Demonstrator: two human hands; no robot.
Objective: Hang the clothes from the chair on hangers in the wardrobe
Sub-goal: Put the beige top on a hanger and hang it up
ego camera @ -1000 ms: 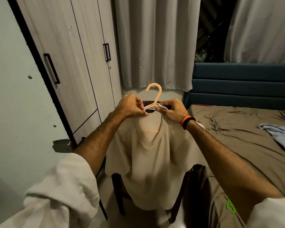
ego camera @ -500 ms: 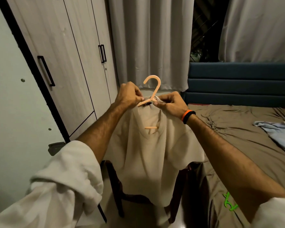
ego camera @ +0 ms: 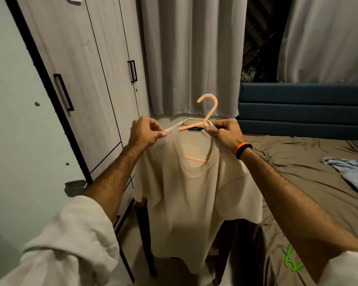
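Observation:
A beige T-shirt [ego camera: 194,199] hangs in front of me on a peach plastic hanger [ego camera: 208,109], whose hook sticks up above the collar. My left hand [ego camera: 145,133] pinches the shirt's left shoulder. My right hand [ego camera: 225,133] pinches the right side of the collar at the hanger. A dark wooden chair [ego camera: 145,234] stands behind the shirt, mostly hidden by it. The wardrobe [ego camera: 95,79] with black handles stands on the left, its doors closed.
A bed with a brown sheet [ego camera: 298,182] lies on the right, with a light blue garment [ego camera: 351,172] on it and a green hanger [ego camera: 291,259] near its front edge. Grey curtains [ego camera: 190,54] hang at the back. A pale open door panel [ego camera: 19,131] is at the far left.
My hands have moved apart along the shirt's shoulders. The left hand has slid out to the left shoulder, and the shirt now sits spread over the hanger.

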